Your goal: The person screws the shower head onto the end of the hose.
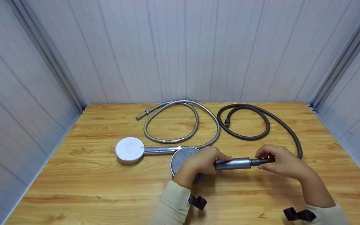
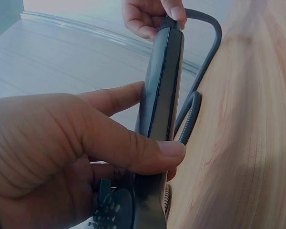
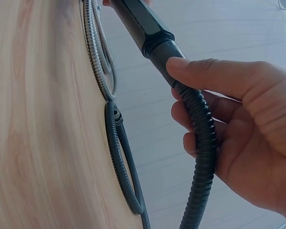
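My left hand (image 1: pixel 203 160) grips the handle of a dark grey shower head (image 1: pixel 234 163), thumb along one side and fingers round the other. Its round spray face points up at the left, partly covered by the hand. At the handle's right end sits the collar of a black shower hose (image 3: pixel 200 129). My right hand (image 1: pixel 281 161) pinches that collar between thumb and fingers, with the ribbed hose running past the palm. In the left wrist view, the handle (image 2: pixel 159 95) meets the collar right at the right hand's fingertips.
Left of the hands lies a chrome shower head (image 1: pixel 130 150) with a white face. Its silver hose (image 1: pixel 170 141) loops behind it. The rest of the black hose (image 1: pixel 245 137) coils at the back right. Pale panel walls (image 1: pixel 183 53) enclose the wooden table (image 1: pixel 105 200) at back and sides.
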Demonstrator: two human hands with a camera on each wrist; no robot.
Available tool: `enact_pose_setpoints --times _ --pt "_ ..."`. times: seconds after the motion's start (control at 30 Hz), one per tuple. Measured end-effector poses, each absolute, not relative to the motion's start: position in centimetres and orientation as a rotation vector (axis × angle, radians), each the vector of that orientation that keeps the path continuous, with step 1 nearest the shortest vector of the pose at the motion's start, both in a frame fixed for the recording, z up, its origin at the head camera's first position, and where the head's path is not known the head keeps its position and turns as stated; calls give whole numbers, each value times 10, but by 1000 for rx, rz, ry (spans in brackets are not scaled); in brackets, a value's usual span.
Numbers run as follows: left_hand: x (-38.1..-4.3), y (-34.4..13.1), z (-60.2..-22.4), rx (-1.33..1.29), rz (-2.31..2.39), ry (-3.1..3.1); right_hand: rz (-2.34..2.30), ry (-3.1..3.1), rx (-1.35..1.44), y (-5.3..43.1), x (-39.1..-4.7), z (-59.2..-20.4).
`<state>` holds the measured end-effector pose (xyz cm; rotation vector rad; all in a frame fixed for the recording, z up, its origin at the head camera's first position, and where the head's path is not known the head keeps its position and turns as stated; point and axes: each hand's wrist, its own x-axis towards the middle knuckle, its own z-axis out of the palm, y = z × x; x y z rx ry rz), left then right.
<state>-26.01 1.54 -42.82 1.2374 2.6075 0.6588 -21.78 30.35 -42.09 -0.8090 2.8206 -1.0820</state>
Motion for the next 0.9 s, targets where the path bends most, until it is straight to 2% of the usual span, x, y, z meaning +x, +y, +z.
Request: enact_pose_setpoints --times 0.9 --pt "-260 15 -427 1236 627 2621 -1040 2832 -805 304 -218 -420"
